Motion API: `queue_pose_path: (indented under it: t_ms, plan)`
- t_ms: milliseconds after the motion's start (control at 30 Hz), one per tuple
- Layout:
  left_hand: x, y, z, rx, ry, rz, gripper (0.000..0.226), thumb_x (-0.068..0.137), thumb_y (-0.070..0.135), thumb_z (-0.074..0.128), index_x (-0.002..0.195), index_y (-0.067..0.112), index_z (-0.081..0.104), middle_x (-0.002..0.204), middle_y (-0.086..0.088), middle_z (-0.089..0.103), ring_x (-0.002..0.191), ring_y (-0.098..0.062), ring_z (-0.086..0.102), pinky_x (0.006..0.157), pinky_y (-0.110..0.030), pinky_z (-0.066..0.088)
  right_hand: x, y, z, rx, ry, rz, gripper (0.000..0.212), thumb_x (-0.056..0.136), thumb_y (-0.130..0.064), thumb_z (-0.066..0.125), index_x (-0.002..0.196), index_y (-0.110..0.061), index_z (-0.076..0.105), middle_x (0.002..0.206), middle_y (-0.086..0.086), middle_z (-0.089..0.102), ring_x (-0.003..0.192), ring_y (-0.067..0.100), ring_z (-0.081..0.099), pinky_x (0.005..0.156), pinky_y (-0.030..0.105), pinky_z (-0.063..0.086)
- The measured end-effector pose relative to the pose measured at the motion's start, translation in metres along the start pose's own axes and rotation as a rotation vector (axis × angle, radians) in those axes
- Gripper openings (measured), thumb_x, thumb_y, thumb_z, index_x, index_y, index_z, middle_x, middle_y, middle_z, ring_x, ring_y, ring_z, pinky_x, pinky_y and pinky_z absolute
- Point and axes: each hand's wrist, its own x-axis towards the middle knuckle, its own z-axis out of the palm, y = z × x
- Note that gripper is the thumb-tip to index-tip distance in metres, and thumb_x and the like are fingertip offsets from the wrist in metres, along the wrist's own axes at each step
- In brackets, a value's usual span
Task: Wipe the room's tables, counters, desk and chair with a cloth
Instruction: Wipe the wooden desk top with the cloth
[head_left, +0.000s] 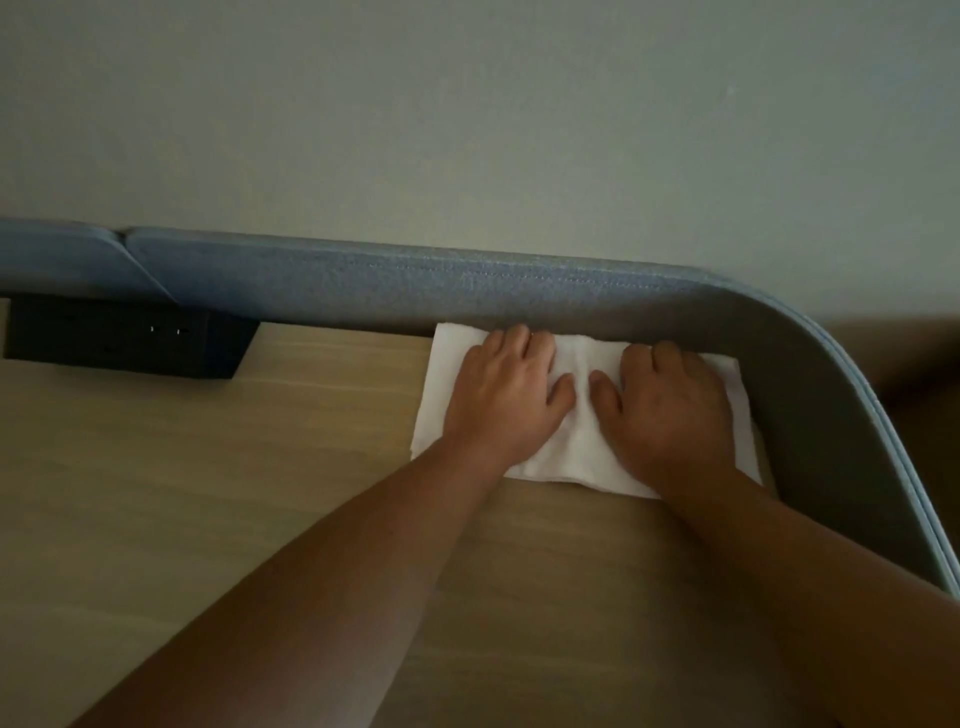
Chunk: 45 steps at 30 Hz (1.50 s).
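Both hands lie flat on the white cloth (582, 415), fingers fairly straight and pressing down, nothing pinched: the left hand (506, 392) on its 9 o'clock half, the right hand (667, 402) on its 3 o'clock half, thumbs nearly meeting over a raised crease. The fingertips vanish under the blue-grey felt screen (467, 296) at 12 o'clock. The cloth lies on the wooden desk (208, 493), tight in the corner where the screen curves round toward 4 o'clock. A black socket box (124, 338) sits at 9 o'clock, well apart; bare wood spreads toward 7 o'clock
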Motion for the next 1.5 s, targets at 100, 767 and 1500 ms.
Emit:
queue_pose_path:
  t_ms: [100, 767, 1500]
  plan:
    - [-0.003, -0.01, 0.0, -0.021, 0.017, -0.006, 0.028, 0.095, 0.046, 0.05, 0.095, 0.018, 0.053, 0.095, -0.001, 0.054, 0.089, -0.02, 0.051, 0.077, -0.036, 0.042, -0.003, -0.002, -0.001, 0.014, 0.006, -0.014, 0.053, 0.094, -0.059, 0.036, 0.106, -0.012, 0.059, 0.104, 0.016, 0.059, 0.096, 0.035, 0.055, 0.085, 0.045, 0.04]
    - [-0.044, -0.148, -0.044, -0.033, -0.033, -0.07, 0.041, 0.088, 0.059, 0.046, 0.108, 0.025, 0.053, 0.106, 0.005, 0.048, 0.101, -0.018, 0.048, 0.088, -0.04, 0.041, 0.007, -0.138, 0.0, -0.018, -0.06, -0.167, 0.057, 0.096, -0.068, 0.03, 0.13, -0.026, 0.047, 0.127, 0.005, 0.047, 0.113, 0.029, 0.043, 0.096, 0.047, 0.035]
    - [-0.063, -0.171, -0.054, 0.094, -0.056, -0.068, 0.045, 0.086, 0.068, 0.042, 0.107, 0.028, 0.046, 0.118, -0.004, 0.049, 0.113, -0.029, 0.046, 0.087, -0.044, 0.033, -0.024, -0.171, 0.004, 0.007, -0.235, -0.027, 0.071, 0.089, -0.076, 0.005, 0.156, -0.05, 0.006, 0.169, 0.0, 0.008, 0.156, 0.027, 0.003, 0.122, 0.06, 0.0]
